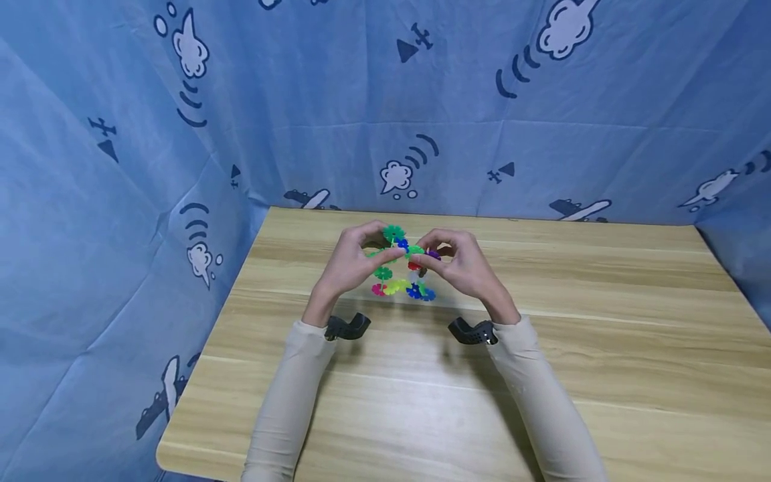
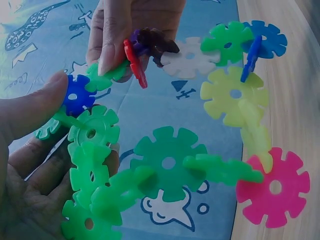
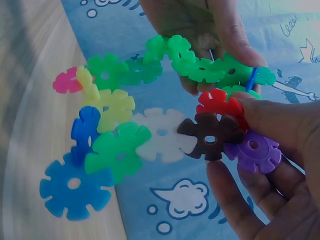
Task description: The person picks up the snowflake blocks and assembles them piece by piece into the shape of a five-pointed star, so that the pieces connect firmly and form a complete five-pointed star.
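Note:
My two hands hold a loop-shaped chain of interlocking plastic snowflake discs above the table. My left hand [image 1: 355,260] pinches the chain near a dark blue disc [image 2: 79,95], its thumb over that disc. Several green discs [image 2: 169,163] run down from there to a pink disc [image 2: 273,187]. Thumb and finger of my right hand [image 1: 462,262] pinch a small green disc [image 2: 104,76] that meets the blue one; whether they are slotted together, I cannot tell. Beside the right thumb sit a red disc [image 3: 220,106], a brown disc [image 3: 210,136] and a purple disc [image 3: 254,151].
A wooden table [image 1: 409,415] lies under the hands. Behind it and at the left hangs a blue cloth [image 1: 325,80] printed with clouds and planes. A black wrist mount [image 1: 349,327] sticks out inward from the left sleeve, and another mount [image 1: 472,332] from the right.

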`<state>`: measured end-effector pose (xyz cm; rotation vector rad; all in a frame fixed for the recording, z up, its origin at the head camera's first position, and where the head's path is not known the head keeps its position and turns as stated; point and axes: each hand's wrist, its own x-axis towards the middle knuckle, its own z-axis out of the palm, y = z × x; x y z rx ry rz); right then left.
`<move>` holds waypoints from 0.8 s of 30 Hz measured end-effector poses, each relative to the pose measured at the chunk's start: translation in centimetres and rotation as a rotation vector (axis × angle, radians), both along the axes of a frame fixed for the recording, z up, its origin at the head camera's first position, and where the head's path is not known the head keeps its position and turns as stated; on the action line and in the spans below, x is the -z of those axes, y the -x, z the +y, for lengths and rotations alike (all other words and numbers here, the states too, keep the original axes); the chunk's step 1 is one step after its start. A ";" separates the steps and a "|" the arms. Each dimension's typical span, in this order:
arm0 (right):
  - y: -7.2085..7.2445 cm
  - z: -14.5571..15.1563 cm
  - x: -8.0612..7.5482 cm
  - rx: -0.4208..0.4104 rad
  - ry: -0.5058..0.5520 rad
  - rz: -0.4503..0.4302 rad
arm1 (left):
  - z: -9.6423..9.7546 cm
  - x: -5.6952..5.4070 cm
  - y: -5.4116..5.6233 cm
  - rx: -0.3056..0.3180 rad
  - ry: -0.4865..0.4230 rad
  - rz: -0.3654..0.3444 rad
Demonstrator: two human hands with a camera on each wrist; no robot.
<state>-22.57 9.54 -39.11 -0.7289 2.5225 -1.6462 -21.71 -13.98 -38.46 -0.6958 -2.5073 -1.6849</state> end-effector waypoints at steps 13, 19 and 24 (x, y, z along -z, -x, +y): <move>0.0 0.2 0.1 -0.010 -0.030 0.038 | 0.2 0.1 0.0 -0.015 -0.017 0.018; -0.1 0.3 -0.2 -0.002 -0.040 0.040 | 0.1 0.0 0.0 -0.038 -0.044 0.024; -0.2 -0.1 -0.3 0.023 -0.058 0.039 | 0.0 0.0 0.0 -0.054 -0.056 0.026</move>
